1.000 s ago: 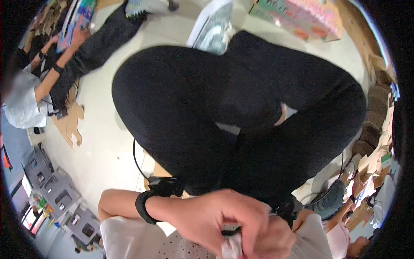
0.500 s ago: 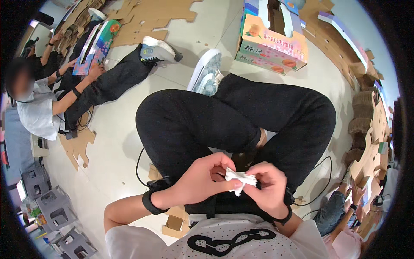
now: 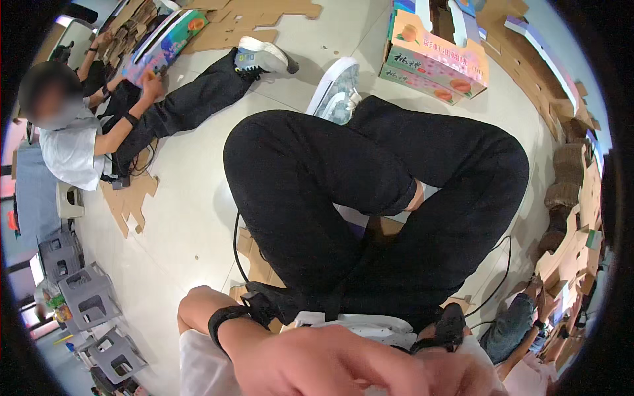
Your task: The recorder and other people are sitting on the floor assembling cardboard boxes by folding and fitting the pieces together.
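My left hand [image 3: 310,362] is raised close in front of my chest at the lower edge, its fingers curled over and their tips hidden. My right hand [image 3: 456,371] is beside it, touching or overlapping its fingers, and is smeared by motion. The crumpled white tissue seen earlier is out of sight, so whether either hand holds it does not show. Below the hands are my crossed legs in black trousers [image 3: 290,178].
A peach-printed carton [image 3: 429,66] stands on the floor beyond my shoe [image 3: 335,92]. A person [image 3: 72,152] sits at left handling a colourful carton [image 3: 165,41]. Flattened cardboard [image 3: 129,201] lies on the tiles. Grey stools [image 3: 89,297] stand at left; stacked cardboard [image 3: 568,244] lies at right.
Both hands have come up from above my lap toward my chest and the lower edge. The white tissue between their fingers has gone out of view. My view has shifted slightly.
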`<state>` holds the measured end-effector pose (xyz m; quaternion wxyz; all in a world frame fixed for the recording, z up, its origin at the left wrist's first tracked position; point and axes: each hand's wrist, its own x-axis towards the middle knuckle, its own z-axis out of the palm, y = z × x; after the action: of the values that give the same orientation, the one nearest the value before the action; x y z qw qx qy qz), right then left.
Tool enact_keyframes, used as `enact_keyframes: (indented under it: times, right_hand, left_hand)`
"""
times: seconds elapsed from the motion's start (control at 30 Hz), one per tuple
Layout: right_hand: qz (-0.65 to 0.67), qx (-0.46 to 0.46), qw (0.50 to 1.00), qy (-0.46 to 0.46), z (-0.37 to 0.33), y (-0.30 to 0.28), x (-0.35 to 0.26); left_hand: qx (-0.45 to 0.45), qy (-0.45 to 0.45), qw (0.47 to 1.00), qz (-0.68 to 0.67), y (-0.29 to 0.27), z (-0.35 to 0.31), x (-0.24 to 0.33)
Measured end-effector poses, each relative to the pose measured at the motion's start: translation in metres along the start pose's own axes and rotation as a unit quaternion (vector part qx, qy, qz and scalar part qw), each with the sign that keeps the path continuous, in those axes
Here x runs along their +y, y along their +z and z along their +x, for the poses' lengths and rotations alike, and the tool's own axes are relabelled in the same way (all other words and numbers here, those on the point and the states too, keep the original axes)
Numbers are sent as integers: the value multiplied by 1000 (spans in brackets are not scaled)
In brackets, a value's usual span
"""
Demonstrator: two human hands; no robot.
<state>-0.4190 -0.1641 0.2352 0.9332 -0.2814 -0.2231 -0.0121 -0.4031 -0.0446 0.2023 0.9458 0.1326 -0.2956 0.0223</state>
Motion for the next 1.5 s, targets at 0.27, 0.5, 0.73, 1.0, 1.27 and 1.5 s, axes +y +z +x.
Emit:
enact_keyframes:
  times: [0.27, 0.5, 0.73, 1.0, 1.27, 1.5]
  right_hand:
    - [-156, -90, 983, -42, -43, -65, 17]
    - [-354, -195, 914, -28, -31, -100, 4]
    - [-591, -216, 775, 55, 12, -105, 17]
    - [-633, -231, 647, 357, -7, -192, 3]
    - [-611, -122, 627, 468, -88, -211, -101]
    - [-699, -7, 563, 440, -185, -236, -122]
  left_hand:
    - [0, -290, 955, 64, -2, 24, 28]
    - [-33, -63, 990, 124, -22, 9, 16]
    - [61, -311, 807, 497, -66, -6, 31]
    - [-95, -319, 444, 832, -121, -9, 34]
    - [-74, -245, 211, 943, -175, 25, 79]
    - [-131, -210, 191, 950, -178, 12, 60]
